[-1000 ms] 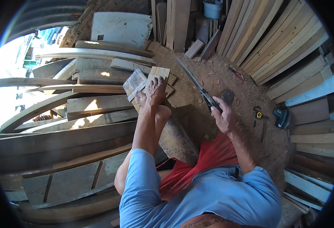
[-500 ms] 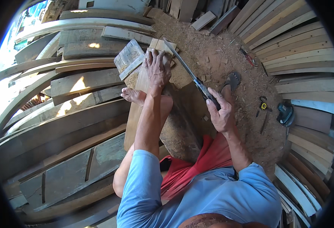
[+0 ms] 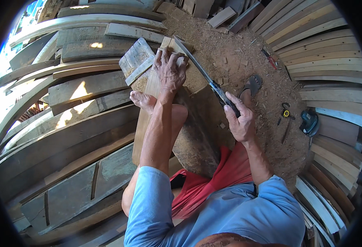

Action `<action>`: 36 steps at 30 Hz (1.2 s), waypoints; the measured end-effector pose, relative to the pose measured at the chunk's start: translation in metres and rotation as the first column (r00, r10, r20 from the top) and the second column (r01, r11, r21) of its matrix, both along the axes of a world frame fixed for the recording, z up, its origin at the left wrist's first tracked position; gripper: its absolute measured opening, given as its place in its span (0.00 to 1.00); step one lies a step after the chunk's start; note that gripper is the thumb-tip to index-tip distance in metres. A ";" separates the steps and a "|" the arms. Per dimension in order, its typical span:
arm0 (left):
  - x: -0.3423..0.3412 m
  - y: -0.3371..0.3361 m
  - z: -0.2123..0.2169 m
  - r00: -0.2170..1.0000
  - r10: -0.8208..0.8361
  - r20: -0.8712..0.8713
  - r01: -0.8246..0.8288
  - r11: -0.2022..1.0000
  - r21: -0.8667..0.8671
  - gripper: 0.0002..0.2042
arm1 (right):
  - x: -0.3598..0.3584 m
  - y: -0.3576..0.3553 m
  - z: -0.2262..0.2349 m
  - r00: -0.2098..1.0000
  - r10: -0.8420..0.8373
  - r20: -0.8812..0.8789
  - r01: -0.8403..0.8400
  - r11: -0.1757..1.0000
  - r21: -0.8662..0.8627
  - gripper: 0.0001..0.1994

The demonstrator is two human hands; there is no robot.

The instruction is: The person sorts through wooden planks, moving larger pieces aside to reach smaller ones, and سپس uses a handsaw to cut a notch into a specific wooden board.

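Plank [image 3: 148,119], pale and narrow, runs away from me along the top of a thick timber block [image 3: 197,140], its far end reaching the block's far edge. My left hand [image 3: 170,70] lies flat across that far end, fingers spread and pressing down, so the end of the plank is hidden under my palm. My bare foot [image 3: 144,101] rests on the plank just behind the hand, toes toward the left edge. My right hand [image 3: 240,119] is wrapped tight round the dark handle of a long knife [image 3: 201,72]; its blade slants up and left, the tip just beside my left fingertips at the block's far right corner. Whether the edge touches wood I cannot tell.

A short grey board [image 3: 136,59] lies against the plank's far left corner. Left of the block, curved planks [image 3: 73,119] are stacked close, leaving no room on that side. To the right there is open sawdust ground [image 3: 238,49] with a sandal [image 3: 251,84] near my right hand, and further right a tape measure [image 3: 286,113] and a blue power tool [image 3: 310,122] by stacked boards [image 3: 325,45]. The plank's near end is covered by my arm and knee.
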State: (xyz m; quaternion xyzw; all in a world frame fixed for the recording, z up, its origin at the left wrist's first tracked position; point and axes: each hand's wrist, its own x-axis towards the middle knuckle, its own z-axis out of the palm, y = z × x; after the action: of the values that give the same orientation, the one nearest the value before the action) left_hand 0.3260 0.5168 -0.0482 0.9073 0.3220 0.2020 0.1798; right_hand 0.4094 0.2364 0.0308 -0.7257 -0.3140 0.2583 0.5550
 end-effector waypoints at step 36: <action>-0.011 0.024 -0.013 0.999 -0.016 -0.047 0.017 1.000 0.008 0.33 | -0.003 0.033 -0.025 0.998 0.006 0.067 -0.013 0.995 0.101 0.16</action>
State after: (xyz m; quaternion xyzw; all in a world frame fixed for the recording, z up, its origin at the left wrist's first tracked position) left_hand 0.3148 0.5404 -0.0612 0.9152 0.3177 0.1804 0.1702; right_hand 0.4064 0.2692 0.0056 -0.7032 -0.3486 0.2201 0.5792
